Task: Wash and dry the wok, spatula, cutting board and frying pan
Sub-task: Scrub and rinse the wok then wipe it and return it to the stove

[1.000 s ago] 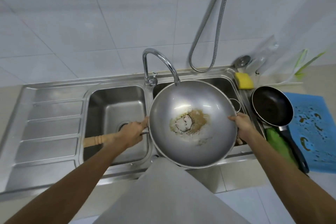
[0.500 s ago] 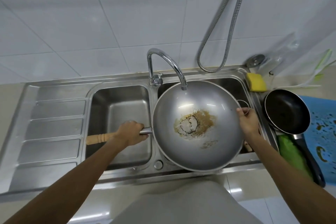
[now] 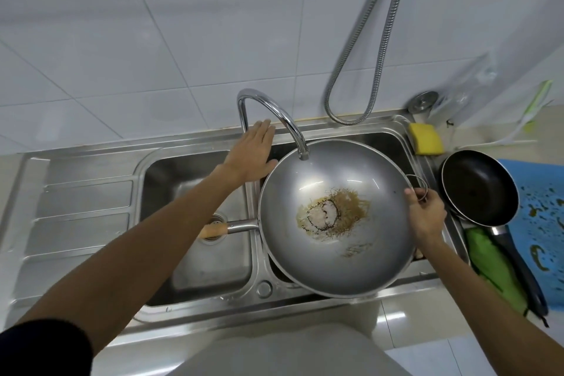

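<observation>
Washing looks barely begun. The wok (image 3: 335, 180) lies across the right basin of the sink (image 3: 91, 192), under the spout of the tap (image 3: 274, 110). A brown crust covers its bottom and no water is running. The right hand (image 3: 425, 214) pinches the wire ring on the wok's right rim. The left hand (image 3: 253, 156) is flat with straight fingers and holds nothing; it is beside the tap's base, probably to turn it on. The wok's wooden handle (image 3: 213, 229) juts over the left basin, which shows only its drain.

The frying pan (image 3: 479, 189) sits on the tabletop just beside the sink's right edge. It is black inside, with nothing visible in it. Next to it is a spotted blue board (image 3: 543, 223), likely the cutting board. I cannot pick out the spatula. All four things appear left to wash and dry. A yellow sponge (image 3: 425, 139) lies at the sink's back right corner.
</observation>
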`<action>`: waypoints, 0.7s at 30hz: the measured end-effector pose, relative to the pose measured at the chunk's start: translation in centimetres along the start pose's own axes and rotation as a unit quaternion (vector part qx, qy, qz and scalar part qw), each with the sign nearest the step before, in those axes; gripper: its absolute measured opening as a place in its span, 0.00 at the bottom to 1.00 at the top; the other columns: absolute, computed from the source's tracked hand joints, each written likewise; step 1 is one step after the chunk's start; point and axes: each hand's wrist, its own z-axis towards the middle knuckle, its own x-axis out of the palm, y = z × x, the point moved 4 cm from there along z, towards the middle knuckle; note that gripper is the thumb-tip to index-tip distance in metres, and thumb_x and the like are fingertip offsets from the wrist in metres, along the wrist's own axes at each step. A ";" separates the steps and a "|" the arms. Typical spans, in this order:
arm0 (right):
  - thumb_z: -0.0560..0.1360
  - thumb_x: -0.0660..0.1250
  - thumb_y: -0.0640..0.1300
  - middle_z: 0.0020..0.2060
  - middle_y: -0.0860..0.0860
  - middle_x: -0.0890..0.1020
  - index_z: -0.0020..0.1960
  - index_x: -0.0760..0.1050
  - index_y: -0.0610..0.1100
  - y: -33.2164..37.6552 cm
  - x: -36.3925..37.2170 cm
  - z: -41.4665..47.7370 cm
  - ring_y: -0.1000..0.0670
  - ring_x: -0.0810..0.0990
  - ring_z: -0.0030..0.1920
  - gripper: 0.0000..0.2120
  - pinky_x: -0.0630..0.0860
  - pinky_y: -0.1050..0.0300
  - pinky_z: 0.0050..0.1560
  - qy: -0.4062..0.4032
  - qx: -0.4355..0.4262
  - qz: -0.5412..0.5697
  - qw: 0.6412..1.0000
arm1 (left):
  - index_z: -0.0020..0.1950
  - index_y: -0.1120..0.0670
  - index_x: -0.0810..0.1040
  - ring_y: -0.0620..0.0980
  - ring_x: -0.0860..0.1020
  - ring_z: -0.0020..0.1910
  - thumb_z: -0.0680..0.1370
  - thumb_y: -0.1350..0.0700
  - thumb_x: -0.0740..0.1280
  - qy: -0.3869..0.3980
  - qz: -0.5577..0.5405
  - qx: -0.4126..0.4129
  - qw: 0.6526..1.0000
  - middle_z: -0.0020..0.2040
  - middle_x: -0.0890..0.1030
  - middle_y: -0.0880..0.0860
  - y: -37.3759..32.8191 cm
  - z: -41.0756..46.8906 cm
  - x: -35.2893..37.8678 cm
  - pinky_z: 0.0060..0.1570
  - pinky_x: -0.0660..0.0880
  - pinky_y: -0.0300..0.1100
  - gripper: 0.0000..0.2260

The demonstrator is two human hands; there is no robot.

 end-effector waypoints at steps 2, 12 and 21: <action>0.79 0.69 0.46 0.43 0.45 0.81 0.51 0.76 0.41 -0.2 -0.1 0.1 0.45 0.78 0.45 0.08 0.72 0.54 0.50 -0.002 0.003 0.007 1.000 | 0.80 0.64 0.49 0.61 0.50 0.81 0.82 0.48 0.62 0.032 0.042 0.005 0.999 0.81 0.52 0.63 0.3 0.9 0.5 0.79 0.51 0.53 0.36; 0.78 0.70 0.47 0.45 0.42 0.83 0.49 0.77 0.41 -0.5 -0.1 0.6 0.46 0.79 0.44 0.08 0.75 0.51 0.48 0.000 0.012 0.018 1.000 | 0.78 0.63 0.59 0.60 0.66 0.75 0.82 0.50 0.62 -0.014 0.037 -0.009 0.999 0.76 0.64 0.63 0.3 -1.3 1.6 0.74 0.64 0.52 0.29; 0.77 0.70 0.47 0.47 0.38 0.83 0.48 0.77 0.41 -0.3 -1.2 0.7 0.43 0.80 0.47 0.09 0.77 0.44 0.55 -0.011 0.027 0.005 1.000 | 0.80 0.62 0.53 0.60 0.57 0.79 0.83 0.55 0.60 0.009 -0.009 -0.031 0.999 0.80 0.58 0.61 -0.2 -3.5 2.8 0.76 0.58 0.52 0.29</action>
